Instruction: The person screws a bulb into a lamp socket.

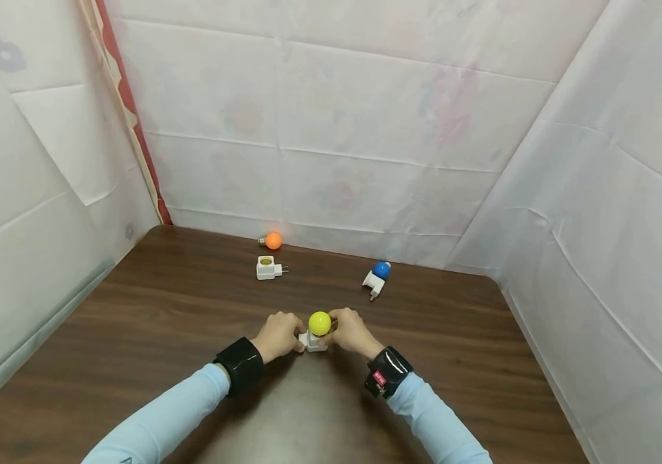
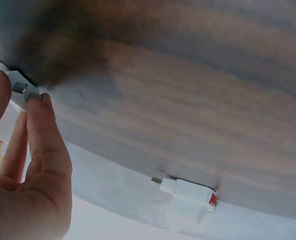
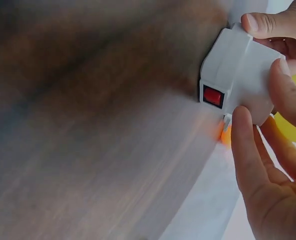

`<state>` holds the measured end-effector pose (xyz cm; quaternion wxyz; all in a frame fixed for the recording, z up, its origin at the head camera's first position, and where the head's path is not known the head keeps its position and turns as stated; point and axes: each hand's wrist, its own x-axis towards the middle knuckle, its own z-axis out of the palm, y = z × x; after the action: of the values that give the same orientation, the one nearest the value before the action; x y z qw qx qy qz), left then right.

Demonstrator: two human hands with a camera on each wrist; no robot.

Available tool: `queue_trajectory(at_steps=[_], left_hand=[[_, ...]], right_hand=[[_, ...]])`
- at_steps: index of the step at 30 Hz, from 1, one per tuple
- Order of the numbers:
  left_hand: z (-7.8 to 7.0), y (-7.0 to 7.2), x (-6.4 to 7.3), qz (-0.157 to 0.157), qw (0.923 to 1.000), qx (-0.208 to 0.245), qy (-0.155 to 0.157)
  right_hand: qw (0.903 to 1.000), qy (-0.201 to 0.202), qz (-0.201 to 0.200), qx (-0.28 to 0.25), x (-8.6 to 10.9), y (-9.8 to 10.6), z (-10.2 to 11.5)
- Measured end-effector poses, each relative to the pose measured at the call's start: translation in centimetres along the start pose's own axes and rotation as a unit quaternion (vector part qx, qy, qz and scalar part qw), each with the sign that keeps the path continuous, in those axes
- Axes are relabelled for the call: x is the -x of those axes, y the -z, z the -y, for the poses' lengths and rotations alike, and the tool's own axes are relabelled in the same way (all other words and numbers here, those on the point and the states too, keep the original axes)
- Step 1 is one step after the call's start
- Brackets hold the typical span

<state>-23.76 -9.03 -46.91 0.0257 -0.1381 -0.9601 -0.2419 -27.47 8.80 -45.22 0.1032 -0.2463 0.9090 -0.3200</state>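
Note:
A white plug-in lamp holder [image 1: 317, 347] with a round yellow bulb [image 1: 320, 323] upright in it stands on the table between the hands. My left hand [image 1: 280, 335] pinches its plug end between thumb and fingers; in the left wrist view that end of the holder [image 2: 18, 89] shows between the fingertips. From the other side, my right hand [image 1: 355, 332] grips the holder just under the bulb, its fingers on the white body in the right wrist view. A red switch [image 3: 213, 96] faces out on the holder's side. The bulb's base is hidden.
Farther back lie an orange bulb [image 1: 273, 240] on its side and a second white lamp holder [image 1: 265, 268] with its socket facing up. To the right, a blue bulb [image 1: 381, 270] lies against a third holder [image 1: 374, 283]. White sheets [image 1: 331, 116] enclose the brown table [image 1: 162, 309].

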Motion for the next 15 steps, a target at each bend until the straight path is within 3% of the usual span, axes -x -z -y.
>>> queue_trajectory(at_steps=[8,15], left_hand=[[-0.1,-1.4,-2.0,-0.044,0.9989,0.000,0.017],[0.6,-2.9,-4.4,-0.079,0.9941,-0.011,0.073]], right_hand=[[0.9995,-0.019,-0.020,0.014,-1.8,0.4,-1.9],[0.9975,-0.050,-0.045,0.024,-4.1,0.6,-2.6]])
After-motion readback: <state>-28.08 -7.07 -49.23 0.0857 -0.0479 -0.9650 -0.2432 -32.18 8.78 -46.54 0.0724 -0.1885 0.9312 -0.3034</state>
